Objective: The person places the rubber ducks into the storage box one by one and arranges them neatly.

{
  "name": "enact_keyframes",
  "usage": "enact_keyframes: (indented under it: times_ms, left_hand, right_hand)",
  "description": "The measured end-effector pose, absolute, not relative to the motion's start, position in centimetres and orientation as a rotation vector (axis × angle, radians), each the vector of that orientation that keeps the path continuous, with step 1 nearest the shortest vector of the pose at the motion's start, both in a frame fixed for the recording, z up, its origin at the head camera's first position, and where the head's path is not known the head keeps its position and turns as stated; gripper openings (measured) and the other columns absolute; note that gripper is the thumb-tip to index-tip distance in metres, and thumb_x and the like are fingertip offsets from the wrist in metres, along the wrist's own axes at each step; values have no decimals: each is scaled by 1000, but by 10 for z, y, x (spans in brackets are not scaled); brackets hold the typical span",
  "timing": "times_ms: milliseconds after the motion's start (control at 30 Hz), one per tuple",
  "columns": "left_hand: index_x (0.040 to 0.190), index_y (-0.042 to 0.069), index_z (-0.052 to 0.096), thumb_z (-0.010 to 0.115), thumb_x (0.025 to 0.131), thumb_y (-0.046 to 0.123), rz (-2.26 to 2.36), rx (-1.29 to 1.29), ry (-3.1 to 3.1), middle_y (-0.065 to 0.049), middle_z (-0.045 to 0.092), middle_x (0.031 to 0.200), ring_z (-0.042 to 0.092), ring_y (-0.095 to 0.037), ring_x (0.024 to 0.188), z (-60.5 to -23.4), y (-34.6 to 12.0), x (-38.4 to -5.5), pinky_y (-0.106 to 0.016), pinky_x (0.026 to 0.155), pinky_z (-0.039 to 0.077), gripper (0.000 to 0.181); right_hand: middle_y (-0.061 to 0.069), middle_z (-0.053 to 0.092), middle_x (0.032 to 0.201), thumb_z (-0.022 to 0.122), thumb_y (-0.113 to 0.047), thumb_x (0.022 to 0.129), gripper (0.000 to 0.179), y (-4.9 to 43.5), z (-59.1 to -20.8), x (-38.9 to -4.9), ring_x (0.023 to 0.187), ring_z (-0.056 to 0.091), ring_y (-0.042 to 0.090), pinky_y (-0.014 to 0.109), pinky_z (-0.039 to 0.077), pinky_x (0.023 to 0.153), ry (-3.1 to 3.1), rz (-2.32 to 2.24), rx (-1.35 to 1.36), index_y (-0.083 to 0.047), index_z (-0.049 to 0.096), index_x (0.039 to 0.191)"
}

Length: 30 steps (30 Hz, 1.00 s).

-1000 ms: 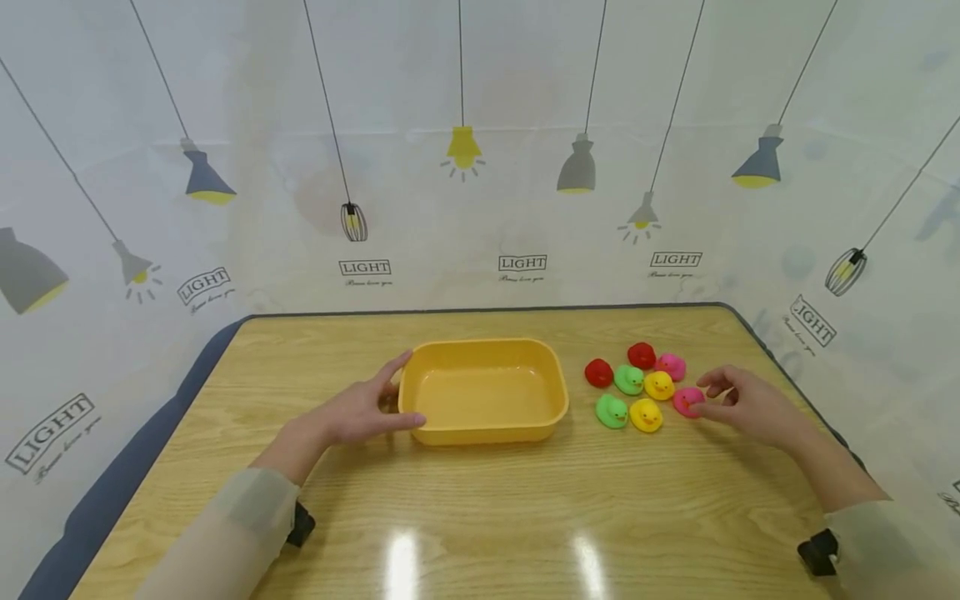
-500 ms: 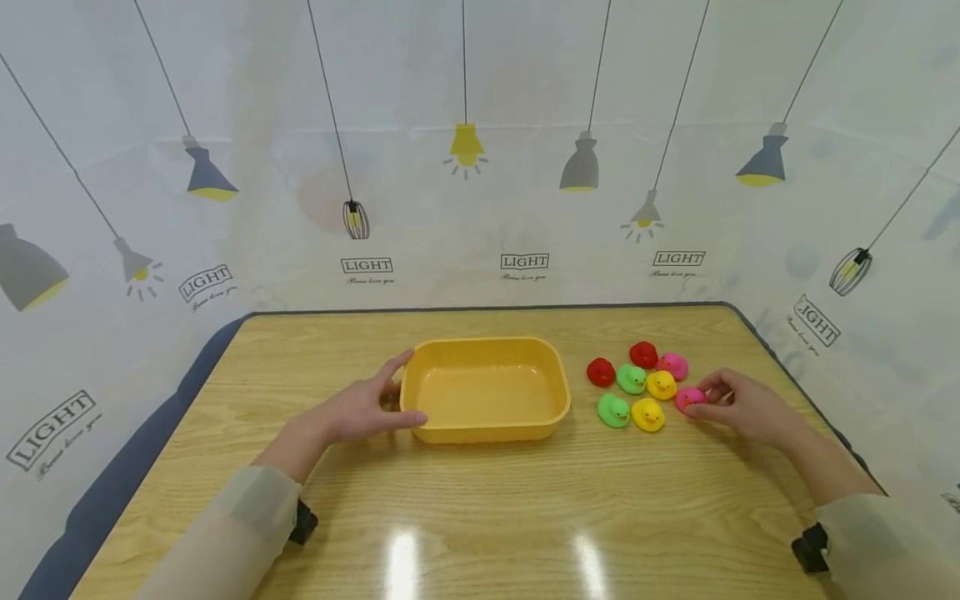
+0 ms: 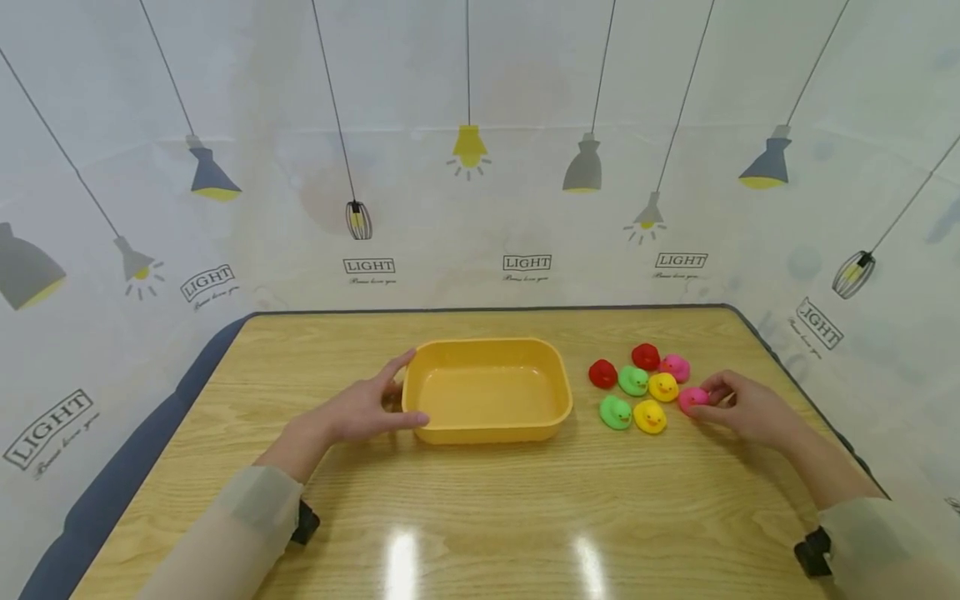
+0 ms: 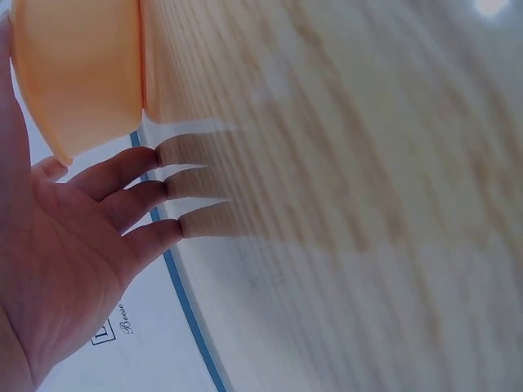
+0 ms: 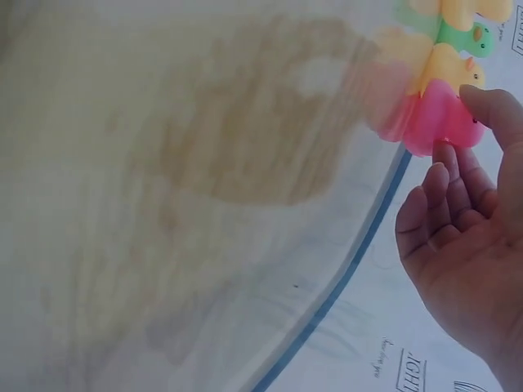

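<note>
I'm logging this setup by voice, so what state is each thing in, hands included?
Basin: upright, nothing inside
Left hand: spread, touching the basin
Right hand: pinching the front pink duck
Front pink duck: pinched, outside basin
Back pink duck: upright, unheld
Red ducks: on the table, unheld
Green ducks: upright, unheld
Yellow ducks: upright, unheld

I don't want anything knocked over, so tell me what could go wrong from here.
The front pink duck might slip, as the right hand pinches it rather than wrapping round it.

The rear yellow duck sits close by, so a sideways move could nudge it.

The left hand touches one end of the yellow tray, so a push there might shift it.
</note>
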<state>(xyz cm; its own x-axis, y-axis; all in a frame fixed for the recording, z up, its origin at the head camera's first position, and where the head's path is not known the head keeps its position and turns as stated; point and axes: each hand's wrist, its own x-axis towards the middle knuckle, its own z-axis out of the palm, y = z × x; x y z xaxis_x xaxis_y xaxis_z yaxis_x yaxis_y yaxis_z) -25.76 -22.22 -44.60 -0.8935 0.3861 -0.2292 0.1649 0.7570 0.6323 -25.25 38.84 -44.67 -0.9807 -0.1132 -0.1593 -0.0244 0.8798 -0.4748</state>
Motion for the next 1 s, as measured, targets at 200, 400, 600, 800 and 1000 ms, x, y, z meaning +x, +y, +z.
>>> enact_keyframes:
  times_ms: [200,400,600,800,1000]
  left_hand:
    - [177,40,0,76,90,77,893,430,2614,-11,57,166,45,-46,158,-447,-221,-258,-73,129,30,121]
    - [178,37,1,76,91,75,902,437,2619,-12,58,165,44,-47,158,-446,-221,-259,-74,129,29,121]
    - [178,37,2,76,90,76,902,434,2621,-12,56,166,41,-48,160,-446,-221,-259,-74,129,28,121]
    - [177,39,1,77,90,76,904,422,2613,-11,56,167,41,-48,160,-447,-222,-259,-74,130,27,122]
    - [177,41,2,76,88,79,901,417,2614,-10,55,167,41,-47,160,-447,-222,-260,-74,130,28,123]
  right_hand:
    - [12,70,115,80,-46,101,55,381,-437,-245,95,56,24,28,47,72,2957,-754,-195,-2,66,130]
    - [14,73,114,82,-36,100,48,358,-420,-242,86,54,17,26,45,63,3040,-805,-344,0,69,128]
    - [8,72,106,86,-29,97,41,322,-408,-244,84,54,15,24,46,66,3032,-895,-491,-3,71,125]
    - [7,73,109,85,-29,98,42,284,-400,-252,88,56,20,26,49,73,2987,-906,-577,-4,71,128]
    - [10,71,110,85,-29,98,40,245,-396,-261,87,57,20,27,49,71,2933,-960,-627,-7,72,129]
